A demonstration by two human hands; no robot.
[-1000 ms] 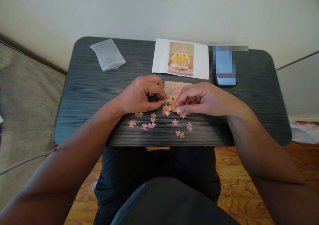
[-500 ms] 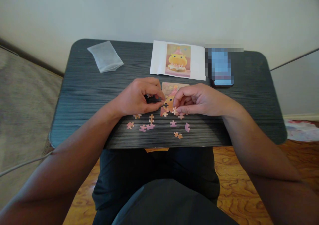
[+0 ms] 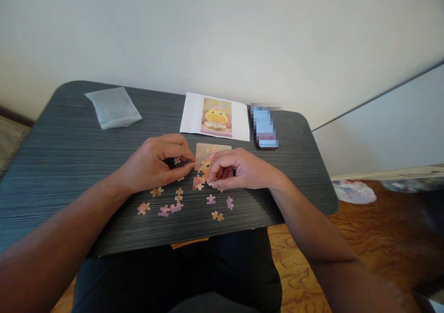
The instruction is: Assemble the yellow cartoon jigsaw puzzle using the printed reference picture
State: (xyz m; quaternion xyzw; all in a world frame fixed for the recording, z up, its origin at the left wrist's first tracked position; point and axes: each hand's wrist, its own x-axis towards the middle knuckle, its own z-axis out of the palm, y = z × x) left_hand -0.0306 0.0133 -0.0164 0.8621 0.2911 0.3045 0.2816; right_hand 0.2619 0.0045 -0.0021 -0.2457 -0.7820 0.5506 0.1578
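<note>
One part-built jigsaw (image 3: 203, 153) lies flat on the dark table (image 3: 132, 232) between my hands, nearer me than the printed sheet (image 3: 217, 117); loose pieces (image 3: 211, 199) lie scattered about it. My left hand (image 3: 156, 163): thumb and finger nearly meet at its left edge; my right hand (image 3: 242, 168): fingertips bunch over its lower part; whether either grips a piece I cannot tell. Possible faults: seams springing apart under uneven pressing, or loose pieces dragged astray by my wrist.
</note>
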